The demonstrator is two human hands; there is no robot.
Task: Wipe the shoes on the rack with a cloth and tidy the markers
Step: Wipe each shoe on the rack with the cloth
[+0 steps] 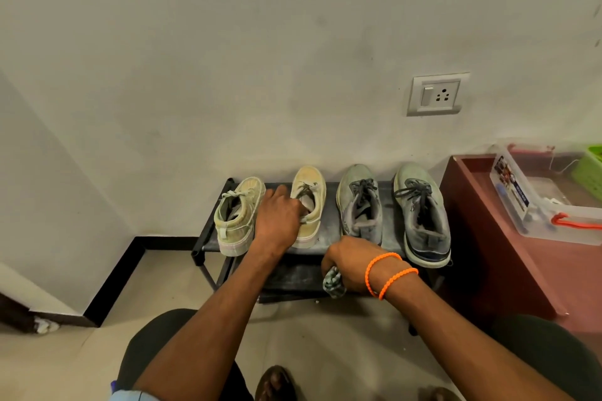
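Several shoes stand in a row on the low black rack point(329, 225) against the wall. A pale green sneaker point(237, 215) is at the left, then a beige sneaker point(311, 192), then two grey laced shoes point(360, 205) point(423, 215). My left hand point(278, 221) grips the beige sneaker, fingers inside its opening. My right hand point(350, 267), with orange bead bracelets on the wrist, is closed around a bunched grey-green cloth point(333, 283) in front of the rack's top shelf. No markers can be made out.
A dark red table point(482, 238) stands right of the rack, carrying a clear plastic box point(537, 202) with an orange handle and a green basket point(589, 172). A wall socket point(436, 94) is above the shoes. My knees and feet are at the bottom.
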